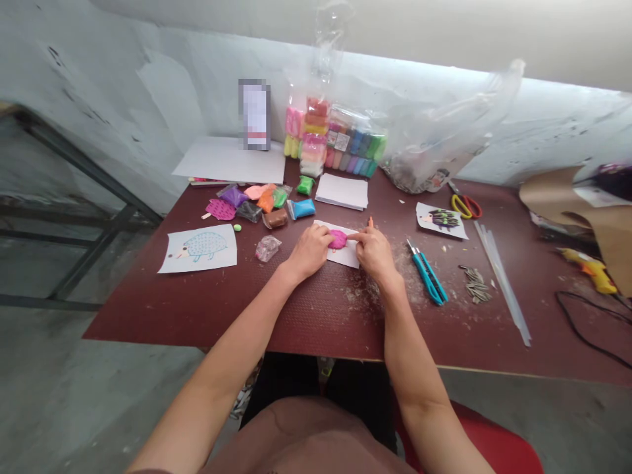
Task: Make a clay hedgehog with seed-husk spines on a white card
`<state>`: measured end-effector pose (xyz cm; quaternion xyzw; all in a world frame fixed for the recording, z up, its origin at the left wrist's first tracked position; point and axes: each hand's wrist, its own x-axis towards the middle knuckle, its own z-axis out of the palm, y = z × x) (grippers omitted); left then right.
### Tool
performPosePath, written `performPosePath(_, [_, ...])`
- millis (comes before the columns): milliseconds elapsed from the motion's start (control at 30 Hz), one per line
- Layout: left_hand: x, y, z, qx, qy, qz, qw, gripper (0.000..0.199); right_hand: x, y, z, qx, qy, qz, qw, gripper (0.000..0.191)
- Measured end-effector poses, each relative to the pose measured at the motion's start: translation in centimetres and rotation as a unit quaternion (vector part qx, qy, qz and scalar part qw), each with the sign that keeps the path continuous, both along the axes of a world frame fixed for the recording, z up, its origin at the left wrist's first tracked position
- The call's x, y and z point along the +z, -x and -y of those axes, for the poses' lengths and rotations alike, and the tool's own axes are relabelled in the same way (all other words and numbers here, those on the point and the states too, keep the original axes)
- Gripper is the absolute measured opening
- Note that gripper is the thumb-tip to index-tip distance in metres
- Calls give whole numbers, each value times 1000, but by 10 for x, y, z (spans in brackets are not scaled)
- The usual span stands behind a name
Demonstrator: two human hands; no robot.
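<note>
Both hands are on a flat blob of pink modelling clay (338, 239) lying on a small white paper card (343, 255). Left hand (309, 251) is half curled, fingertips pressing the clay's edge; right hand (375, 253) pushes with its index finger out, neither gripping. Just right sits a teal craft knife (428, 276), then striped sunflower seeds (474, 284), on a dark red board table (316, 329).

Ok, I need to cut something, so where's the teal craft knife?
In the head view, the teal craft knife lies on the maroon tabletop, between the person's right hand and a pile of striped seed shells.
</note>
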<state>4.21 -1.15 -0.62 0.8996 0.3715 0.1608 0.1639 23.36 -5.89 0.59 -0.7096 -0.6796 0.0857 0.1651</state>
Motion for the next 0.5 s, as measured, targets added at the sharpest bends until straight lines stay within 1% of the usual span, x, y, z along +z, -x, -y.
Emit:
performPosePath(100, [1,1,0,2,21,21,1000,37,-1,2,0,9,14,9,1000,47])
performPosePath(167, [1,2,-1,18,33,56,998,39,-1,2,0,7,17,6,1000,47])
performPosePath(267, [1,7,-4,57,35,130,989,41,-2,0,0,6,-7,-21,1000,45])
performPosePath(367, [2,14,-8,117,20,189,975,40,-2,-1,1,-1,-43,-47,998,44])
performPosePath(433, [2,18,-11,151,9,204,967,39,-2,-1,1,-9,-47,-50,998,42])
performPosePath(500, [2,21,-12,167,5,197,966,40,-2,-1,1,-14,-40,-46,998,42])
